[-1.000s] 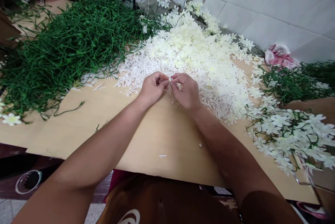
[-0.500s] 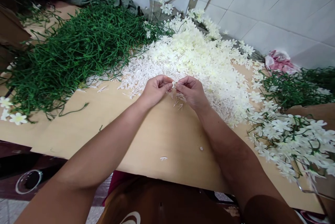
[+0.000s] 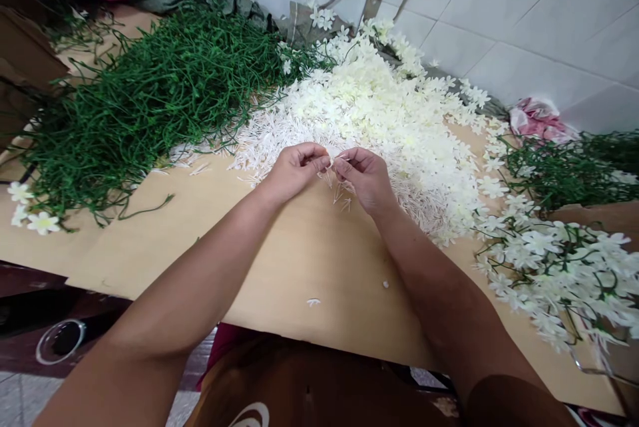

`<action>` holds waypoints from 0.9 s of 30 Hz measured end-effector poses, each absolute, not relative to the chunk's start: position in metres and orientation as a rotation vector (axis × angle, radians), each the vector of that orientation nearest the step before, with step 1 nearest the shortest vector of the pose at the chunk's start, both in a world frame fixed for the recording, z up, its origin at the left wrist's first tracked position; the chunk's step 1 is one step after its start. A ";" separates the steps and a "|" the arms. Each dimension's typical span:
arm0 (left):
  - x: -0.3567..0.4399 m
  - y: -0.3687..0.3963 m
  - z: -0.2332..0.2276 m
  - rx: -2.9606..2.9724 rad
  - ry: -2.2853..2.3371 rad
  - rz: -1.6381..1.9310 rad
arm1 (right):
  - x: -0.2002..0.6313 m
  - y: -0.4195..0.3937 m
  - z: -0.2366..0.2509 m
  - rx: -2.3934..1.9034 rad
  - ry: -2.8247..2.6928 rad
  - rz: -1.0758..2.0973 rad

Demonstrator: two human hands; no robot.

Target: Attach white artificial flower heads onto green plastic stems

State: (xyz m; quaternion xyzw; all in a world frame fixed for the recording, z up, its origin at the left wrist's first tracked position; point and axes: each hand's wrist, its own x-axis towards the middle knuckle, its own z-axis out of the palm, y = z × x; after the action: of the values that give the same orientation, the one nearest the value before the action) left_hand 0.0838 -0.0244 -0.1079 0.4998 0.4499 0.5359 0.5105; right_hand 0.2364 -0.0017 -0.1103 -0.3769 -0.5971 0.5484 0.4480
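Observation:
My left hand (image 3: 302, 167) and my right hand (image 3: 367, 177) meet over the near edge of the white pile, thumbs and forefingers pinched together. Between the fingertips is a small white flower piece (image 3: 331, 159), mostly covered by them. Thin white stamen-like sprigs (image 3: 279, 131) lie heaped just beyond my hands, with a few loose ones right below the fingers. Behind them spreads a large heap of cream-white artificial flower heads (image 3: 369, 91).
Green plastic stems (image 3: 164, 94) form a big pile at the left. Finished-looking white flowers on green stems (image 3: 554, 261) lie at the right, near more green stems (image 3: 554, 167). Brown board (image 3: 299, 254) covers the table. A tiled wall (image 3: 529, 21) rises behind.
The view has shifted slightly. Both hands stay pinched together in the same place; the white piece between the fingertips shows less than before.

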 end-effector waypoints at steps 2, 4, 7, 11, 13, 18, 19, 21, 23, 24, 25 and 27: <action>0.084 -0.025 -0.108 1.221 1.074 1.272 | 0.236 -0.003 -0.110 -0.957 -1.532 1.245; 0.085 -0.025 -0.110 1.232 1.081 1.256 | 0.236 -0.003 -0.112 -0.979 -1.573 1.097; 0.087 -0.023 -0.116 1.273 1.178 1.255 | 0.236 -0.002 -0.115 -1.011 -1.620 0.943; 0.087 -0.021 -0.123 1.374 1.267 1.237 | 0.236 -0.001 -0.118 -1.064 -1.656 0.894; 0.087 -0.021 -0.122 1.412 1.268 1.232 | 0.236 0.000 -0.118 -1.077 -1.657 0.886; 0.087 -0.024 -0.115 1.419 1.311 1.205 | 0.236 -0.002 -0.117 -1.111 -1.681 0.833; 0.087 -0.025 -0.115 1.418 1.318 1.203 | 0.236 -0.002 -0.116 -1.123 -1.684 0.820; 0.087 -0.025 -0.115 1.417 1.328 1.206 | 0.236 -0.003 -0.116 -1.154 -1.684 0.805; 0.087 -0.025 -0.115 1.412 1.334 1.213 | 0.236 -0.003 -0.116 -1.187 -1.682 0.822; 0.087 -0.024 -0.115 1.408 1.335 1.214 | 0.237 -0.002 -0.116 -1.199 -1.679 0.849; 0.087 -0.024 -0.115 1.403 1.335 1.211 | 0.237 -0.002 -0.116 -1.203 -1.673 0.886; 0.087 -0.024 -0.115 1.393 1.336 1.201 | 0.238 0.001 -0.117 -1.186 -1.648 0.982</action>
State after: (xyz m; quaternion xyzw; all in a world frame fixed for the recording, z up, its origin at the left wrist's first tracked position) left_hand 0.0869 -0.0240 -0.1154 0.5559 0.5331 0.4793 0.4208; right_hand 0.2376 0.0005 -0.1175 -0.4752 -0.6602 0.3932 0.4286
